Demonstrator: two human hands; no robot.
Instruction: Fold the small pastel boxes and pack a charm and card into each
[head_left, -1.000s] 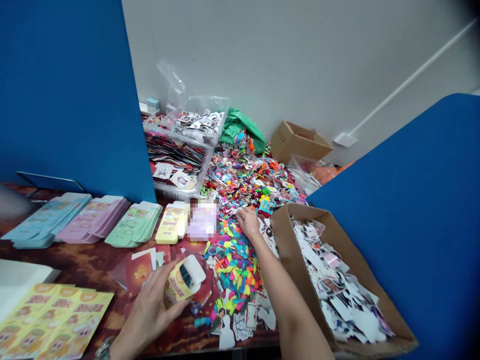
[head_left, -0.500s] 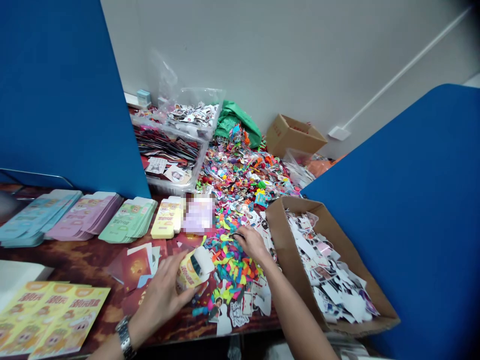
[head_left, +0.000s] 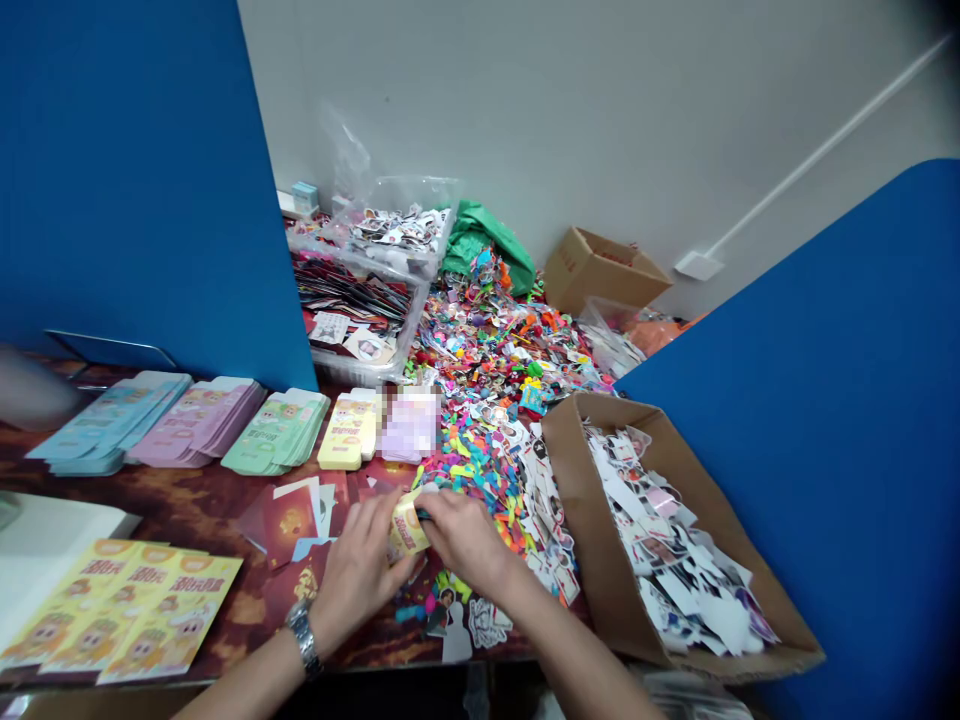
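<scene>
My left hand (head_left: pixel 361 565) is wrapped round a small yellow printed box (head_left: pixel 407 530), with its open top end turned towards the right. At that opening is my right hand (head_left: pixel 466 540), its fingers closed and pressed against the flap. Whatever they grip is hidden, though a dark teal edge shows beside the fingertips. Beyond both hands, a heap of small bright plastic pieces (head_left: pixel 480 465) spreads over the table. Cut-out stickers (head_left: pixel 551 500) lie along its right side, beside my right forearm.
Stacks of flat blue (head_left: pixel 112 420), purple (head_left: pixel 195 425) and green boxes (head_left: pixel 277 432) line the left back. Yellow printed sheets (head_left: pixel 127 610) lie at front left. A cardboard box of stickers (head_left: pixel 562 460) stands on the right. Blue partitions (head_left: pixel 150 200) flank the table; clear bins (head_left: pixel 360 370) stand behind.
My right hand has come back from the colourful heap to the mouth of the yellow box. My left hand has shifted slightly right with the box, and the view has turned a little left.
</scene>
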